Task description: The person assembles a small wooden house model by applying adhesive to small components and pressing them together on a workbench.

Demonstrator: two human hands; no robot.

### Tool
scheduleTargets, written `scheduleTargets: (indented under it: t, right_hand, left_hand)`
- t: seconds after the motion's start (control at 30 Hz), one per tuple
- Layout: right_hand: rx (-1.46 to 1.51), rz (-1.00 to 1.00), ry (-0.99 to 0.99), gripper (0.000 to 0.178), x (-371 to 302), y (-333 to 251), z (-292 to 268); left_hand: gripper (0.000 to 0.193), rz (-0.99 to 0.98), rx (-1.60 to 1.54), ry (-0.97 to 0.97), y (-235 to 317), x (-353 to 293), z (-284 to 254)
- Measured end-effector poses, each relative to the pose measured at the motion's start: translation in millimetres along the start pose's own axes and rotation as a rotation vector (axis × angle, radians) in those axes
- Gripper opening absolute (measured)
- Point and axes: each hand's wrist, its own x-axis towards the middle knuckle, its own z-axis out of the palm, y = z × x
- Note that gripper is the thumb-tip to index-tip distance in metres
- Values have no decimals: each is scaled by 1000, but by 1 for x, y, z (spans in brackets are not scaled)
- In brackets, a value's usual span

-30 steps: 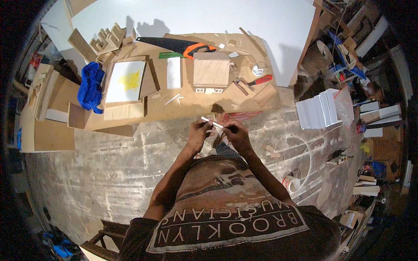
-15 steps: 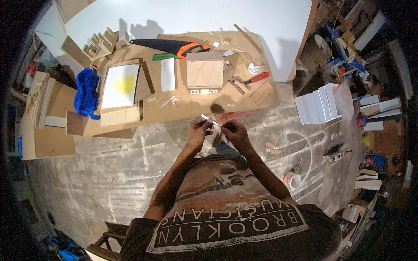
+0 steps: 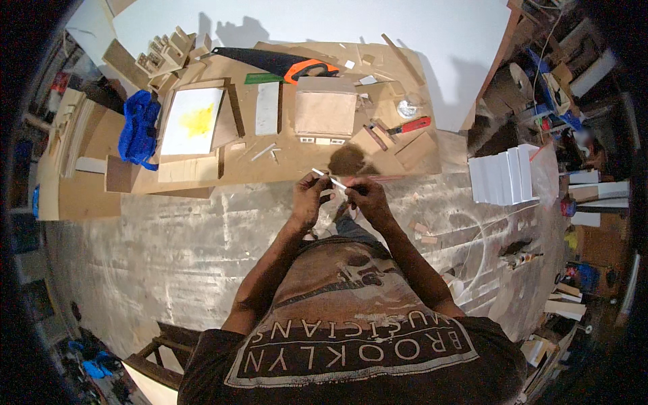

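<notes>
Just off the bench's near edge, both my hands hold a thin white stick (image 3: 339, 183) in front of my body. My left hand (image 3: 308, 201) pinches its left end between thumb and fingers, and the stick's tip pokes out beyond them. Gripping the stick's other end is my right hand (image 3: 368, 202), with its fingers curled. Ahead of them on the bench sits a small wooden box-like model (image 3: 326, 111) with a pale cut-out strip along its near side. A few similar white sticks (image 3: 264, 153) lie to its left.
On the wooden bench (image 3: 250, 169) lie a handsaw (image 3: 260, 61) with orange handle, a red utility knife (image 3: 413, 125), a yellow-stained white board (image 3: 192, 127) and a white strip (image 3: 267, 108). Blue cloth (image 3: 138, 128) hangs at left. White panels (image 3: 503, 177) stand at right.
The view has shifted slightly, so the bench sits higher and a little to the right. Both hands still hold the white stick, with a small change in the finger positions.
</notes>
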Motion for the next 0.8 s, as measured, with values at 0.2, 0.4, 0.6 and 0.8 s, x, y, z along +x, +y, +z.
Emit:
scheduleTargets:
  t: [0.2, 0.4, 0.6, 0.8]
  right_hand:
    - [73, 49, -126, 11, 10, 1, -6]
    - [-321, -136, -146, 25, 34, 13, -24]
    - [-656, -333, -141, 10, 66, 10, -57]
    - [-728, -393, -253, 7, 96, 45, 28]
  left_hand:
    - [11, -13, -73, 19, 5, 0, 9]
    - [19, -15, -81, 13, -11, 17, -13]
    - [20, 81, 4, 119, -26, 25, -66]
    - [25, 40, -31, 461, -11, -18, -105]
